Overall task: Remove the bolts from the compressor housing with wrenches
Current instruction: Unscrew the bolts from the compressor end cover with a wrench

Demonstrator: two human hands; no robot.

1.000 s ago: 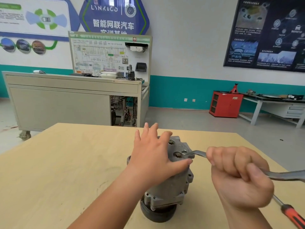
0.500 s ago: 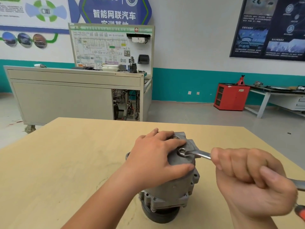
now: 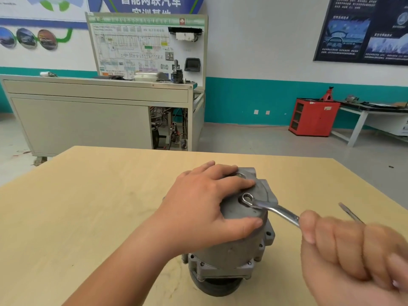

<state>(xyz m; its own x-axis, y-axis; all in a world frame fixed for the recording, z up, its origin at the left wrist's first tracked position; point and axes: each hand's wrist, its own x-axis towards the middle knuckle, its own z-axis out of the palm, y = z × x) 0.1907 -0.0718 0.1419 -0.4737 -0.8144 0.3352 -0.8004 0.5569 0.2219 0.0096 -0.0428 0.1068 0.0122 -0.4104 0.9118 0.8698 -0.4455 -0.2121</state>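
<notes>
You are in an automotive training workshop. A grey trainer bench [image 3: 88,120] topped by a wiring-diagram board [image 3: 132,47] fills the upper left of the frame. Car-technology posters [image 3: 362,29] line the wall, and a red tool cabinet [image 3: 313,117] stands at right.

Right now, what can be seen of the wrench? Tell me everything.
The wrench is a slim, shiny silver metal bar with a ring end. The ring lies on the top face of the grey compressor housing, and the shank slopes down to the right into the right hand, which grips it. Its other end is hidden in the fist.
</notes>
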